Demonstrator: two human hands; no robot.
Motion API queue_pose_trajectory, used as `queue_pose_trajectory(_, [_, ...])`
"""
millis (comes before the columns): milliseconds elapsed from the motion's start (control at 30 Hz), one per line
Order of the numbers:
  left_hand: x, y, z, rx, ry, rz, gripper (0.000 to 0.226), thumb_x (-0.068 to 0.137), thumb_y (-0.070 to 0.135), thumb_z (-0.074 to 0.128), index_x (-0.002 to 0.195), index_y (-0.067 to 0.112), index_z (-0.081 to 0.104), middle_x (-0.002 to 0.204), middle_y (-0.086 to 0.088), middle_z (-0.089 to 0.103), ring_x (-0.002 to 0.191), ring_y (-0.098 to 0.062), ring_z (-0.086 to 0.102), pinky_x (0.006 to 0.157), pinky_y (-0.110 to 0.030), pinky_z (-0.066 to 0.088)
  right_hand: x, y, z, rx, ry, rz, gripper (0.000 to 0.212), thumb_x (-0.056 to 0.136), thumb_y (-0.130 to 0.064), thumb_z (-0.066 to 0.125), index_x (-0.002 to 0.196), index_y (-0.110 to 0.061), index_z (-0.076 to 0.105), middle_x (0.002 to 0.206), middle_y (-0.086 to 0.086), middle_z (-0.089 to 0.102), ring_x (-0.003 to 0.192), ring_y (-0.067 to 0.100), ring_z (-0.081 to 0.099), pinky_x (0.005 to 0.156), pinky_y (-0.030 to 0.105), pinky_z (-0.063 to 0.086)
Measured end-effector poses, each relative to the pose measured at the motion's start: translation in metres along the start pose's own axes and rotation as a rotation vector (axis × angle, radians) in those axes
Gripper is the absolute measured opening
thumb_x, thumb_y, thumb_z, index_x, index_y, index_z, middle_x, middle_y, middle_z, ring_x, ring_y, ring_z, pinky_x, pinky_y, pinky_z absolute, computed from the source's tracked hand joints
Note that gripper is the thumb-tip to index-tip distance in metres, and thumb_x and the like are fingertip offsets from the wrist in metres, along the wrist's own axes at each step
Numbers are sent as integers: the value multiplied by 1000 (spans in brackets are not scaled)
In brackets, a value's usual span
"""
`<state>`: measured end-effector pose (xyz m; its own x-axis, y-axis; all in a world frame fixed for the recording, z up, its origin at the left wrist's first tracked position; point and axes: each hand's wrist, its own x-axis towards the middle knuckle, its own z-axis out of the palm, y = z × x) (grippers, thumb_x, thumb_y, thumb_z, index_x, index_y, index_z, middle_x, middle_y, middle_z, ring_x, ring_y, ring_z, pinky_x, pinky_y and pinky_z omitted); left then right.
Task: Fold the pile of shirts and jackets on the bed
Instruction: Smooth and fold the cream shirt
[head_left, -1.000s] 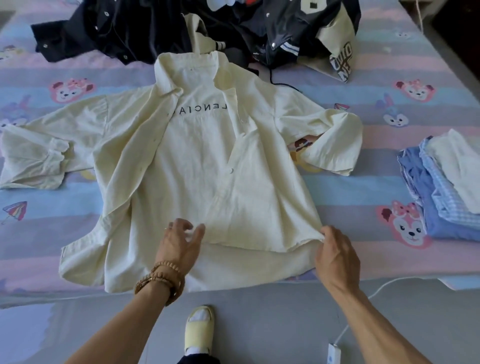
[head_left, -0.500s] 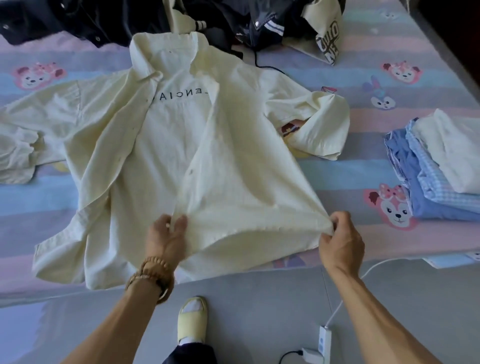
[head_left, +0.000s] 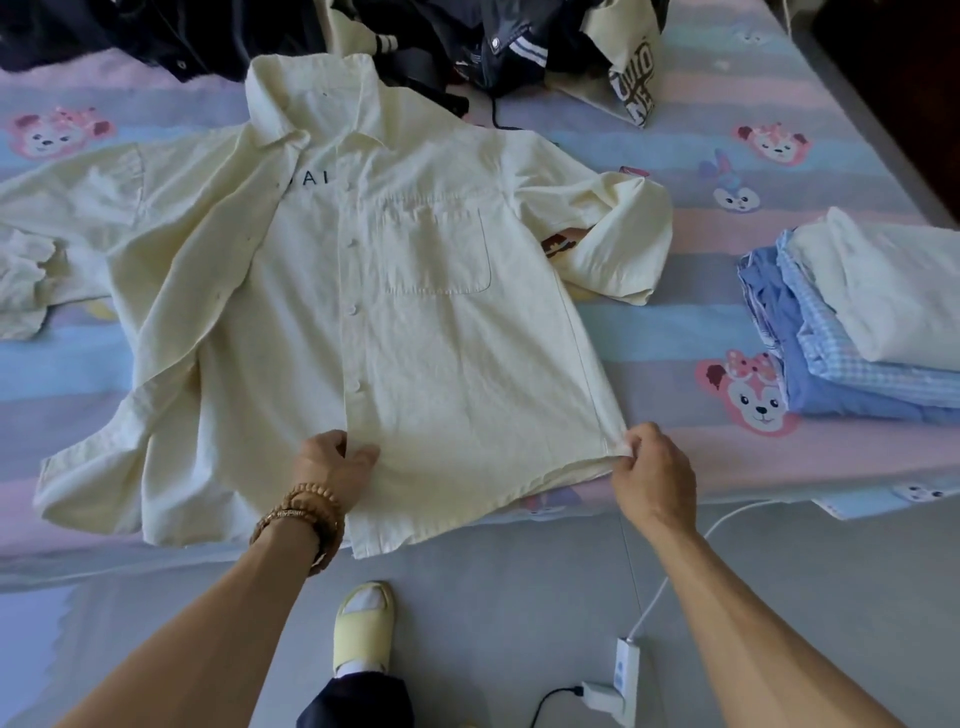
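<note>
A pale yellow button shirt (head_left: 415, 322) lies spread on the bed, collar away from me. Its right front panel with the chest pocket lies flat over the middle; the left front panel is flung open to the left. My left hand (head_left: 332, 462) grips the hem at the button placket. My right hand (head_left: 652, 470) pinches the hem's right corner near the bed's front edge. A dark heap of jackets (head_left: 395, 36) sits at the far side of the bed, behind the collar.
A stack of folded shirts (head_left: 862, 317), blue and white, rests on the bed at the right. The bed sheet (head_left: 727, 171) has cartoon prints. On the floor below lie a white power strip (head_left: 626, 670) with cable and my slippered foot (head_left: 363, 623).
Both hands took the hem of the right front panel, lifted it and drew it flat toward me. The pocket now shows and the printed letters inside are mostly covered.
</note>
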<state>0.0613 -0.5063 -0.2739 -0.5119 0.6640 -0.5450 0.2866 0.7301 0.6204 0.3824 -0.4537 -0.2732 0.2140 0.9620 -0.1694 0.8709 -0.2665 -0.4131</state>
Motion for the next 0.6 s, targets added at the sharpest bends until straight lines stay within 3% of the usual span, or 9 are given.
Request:
queue_pose_trajectory(100, [-4,-3,-2,2,-20,24,10,90,20,64,91,10,61,85,-7,66,81,-29,65,77,-37,55,-4,-16,-8,720,-12,441,29,74,-6,66,101,-14,56,92,6,62,81,25,58,64,27,47])
queue_pose_trajectory(167, [-11,-7,-5,-18,-47,32,14,91,19,63,100,9,59,91,-8,67,84,-28,65,79,-38,55,-14,-28,-7,1135,-146,569,20,76,-2,66,94,-9,62,90,12,66,76,27,62,55,26,48])
queue_pose_trajectory(200, [-15,-10,-6,-19,-61,34,15,91,18,62,103,9,58,92,-8,67,84,-27,66,79,-37,55,-22,-34,-4,1221,-264,609,18,81,-4,67,98,-10,64,92,12,70,77,28,65,54,28,50])
queue_pose_trajectory(300, [-25,-15,-12,9,-116,55,16,92,14,61,107,10,57,91,-9,68,82,-27,66,75,-35,54,-48,-60,8,1150,-542,622,16,89,-9,67,105,-14,63,93,10,74,80,28,71,63,32,55])
queue_pose_trajectory(400, [-29,-19,-22,39,-173,77,16,92,19,61,106,11,58,91,-9,68,84,-28,66,80,-39,56,-60,-69,26,1053,-404,695,5,90,-1,64,90,-6,62,72,10,66,52,21,63,54,30,50])
queue_pose_trajectory(467, [-37,-26,-35,126,-181,108,15,92,24,61,103,15,58,90,-4,68,84,-24,67,79,-35,54,-67,-71,30,905,-279,681,8,88,-6,66,82,-3,61,66,9,64,45,18,61,52,29,50])
queue_pose_trajectory(500, [-42,-30,-43,163,-170,122,16,92,27,61,104,17,59,89,-2,67,83,-22,66,77,-31,53,-73,-74,28,786,-233,660,12,87,-11,68,84,-2,61,69,9,65,50,22,65,56,31,51])
queue_pose_trajectory(600, [-52,-38,-79,241,-53,157,19,91,28,60,105,16,64,85,4,64,79,-14,60,68,-21,44,-87,-91,13,386,-14,612,44,83,-25,73,112,0,52,100,15,62,95,39,64,74,39,44])
